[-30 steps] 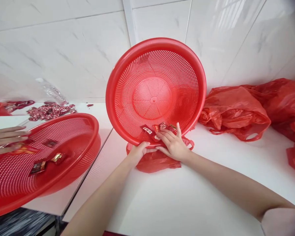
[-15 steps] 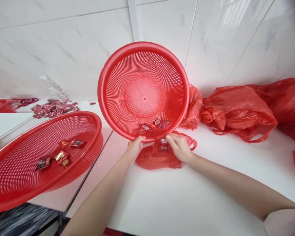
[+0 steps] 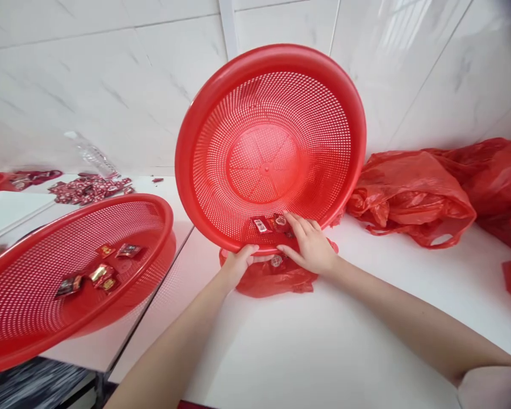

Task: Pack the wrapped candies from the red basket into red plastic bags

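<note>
A round red plastic colander [image 3: 266,153] is tipped on its side, its opening facing me. My left hand [image 3: 238,264] is closed on the lower rim, thumb inside and fingers beneath. My right hand [image 3: 310,247] reaches over that rim, fingers stretched onto several small red wrapped packets [image 3: 269,224] at the colander's lower side, thumb apart near the rim. Some packets are partly covered by those fingers. Directly below the rim lies a red plastic bag [image 3: 275,278], its mouth partly hidden, with packets showing inside.
A second red colander [image 3: 153,221] with several small packets [image 3: 104,275] stands at the left. Behind it are a heap of patterned red wrappers [image 3: 87,188] and a clear plastic bottle [image 3: 96,159]. Filled red bags [image 3: 413,187] lie along the wall at the right.
The colander has come up and closer, tilting more over the bag. My right hand has let go of the rim and moved its fingers inside onto the packets. My left hand still grips the rim.
</note>
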Demonstrator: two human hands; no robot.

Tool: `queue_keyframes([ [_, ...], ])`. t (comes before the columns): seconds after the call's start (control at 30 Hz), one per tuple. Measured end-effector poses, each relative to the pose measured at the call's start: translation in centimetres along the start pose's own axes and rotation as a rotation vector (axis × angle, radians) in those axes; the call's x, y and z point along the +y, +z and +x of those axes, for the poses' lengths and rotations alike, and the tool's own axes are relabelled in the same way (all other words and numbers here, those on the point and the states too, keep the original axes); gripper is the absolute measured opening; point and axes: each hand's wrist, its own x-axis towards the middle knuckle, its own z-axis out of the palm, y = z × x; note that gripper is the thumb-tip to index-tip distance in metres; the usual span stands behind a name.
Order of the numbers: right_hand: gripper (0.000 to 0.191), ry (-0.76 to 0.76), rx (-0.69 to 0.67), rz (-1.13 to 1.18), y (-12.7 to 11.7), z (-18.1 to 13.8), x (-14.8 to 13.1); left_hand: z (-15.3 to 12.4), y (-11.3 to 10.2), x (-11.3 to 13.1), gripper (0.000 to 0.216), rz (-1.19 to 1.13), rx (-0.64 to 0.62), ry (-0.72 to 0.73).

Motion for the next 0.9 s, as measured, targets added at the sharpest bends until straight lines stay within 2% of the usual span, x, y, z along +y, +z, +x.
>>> queue_keyframes([
  [0.1,0.072,-0.036,0.022,0.098,0.4,-0.3,0.1,0.4,-0.3,0.4,0.053,-0.023,0.025,0.008],
  [0.23,0.041,0.019,0.080,0.317,0.8,-0.5,0.1,0.9,-0.7,0.9,0.040,-0.034,0.064,-0.007],
  [0.33,0.028,0.255,0.047,0.675,0.6,-0.1,-0.3,1.2,-0.9,1.1,0.032,-0.019,0.099,-0.016],
  [0.43,0.032,0.506,-0.105,1.157,0.3,0.4,-0.9,1.3,-1.0,1.1,0.033,-0.005,0.109,-0.003],
  [0.5,0.034,0.608,-0.175,1.357,0.4,0.6,-1.1,1.3,-1.0,1.1,0.035,-0.003,0.088,-0.001],
  [0.67,0.039,0.662,-0.199,1.457,1.2,0.2,-1.4,1.2,-1.0,0.9,0.038,-0.011,0.058,-0.003],
  [0.77,0.051,0.635,-0.161,1.503,1.5,0.1,-1.6,1.1,-0.9,0.9,0.040,-0.008,0.070,0.000],
  [0.9,0.048,0.553,-0.134,1.470,1.5,0.0,-1.9,1.1,-0.9,0.9,0.042,0.005,0.059,-0.006],
])
